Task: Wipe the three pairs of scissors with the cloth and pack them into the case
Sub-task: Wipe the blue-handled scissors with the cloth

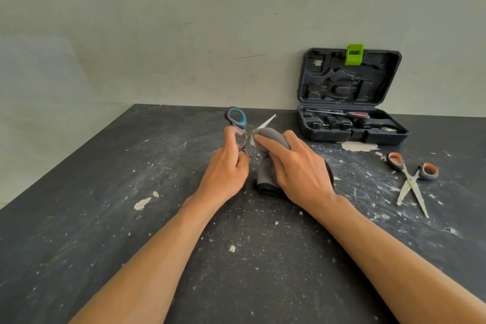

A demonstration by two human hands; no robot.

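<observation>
Both hands work at the centre of the frame, above a dark counter. At centre left, the left hand curls its fingers around the lower handle of the blue-handled scissors, holding them up with the upper grey-and-blue handle loop free above the fingers and one pale metal blade pointing up and to the right. Just to the right of it, the right hand grips a bunched grey cloth, its fingers pressing the soft fabric against the blades near the pivot; the cloth's folded end hangs down to the counter below the palm. Toward the right edge of the frame, well apart from the hands, the orange-handled scissors lie flat on the counter with blades parted into an X, the steel smeared with whitish residue, the grey handles lined in orange. In the upper right stands the case, a dark moulded plastic tool case, open, with its lid leaning up against the pale wall and a bright green latch at the lid's top edge. Its tray has shaped recesses, and across the back of it lie the red-handled scissors, slim and dark. The counter surface is matt black, scuffed and speckled with pale flakes and scraps.
</observation>
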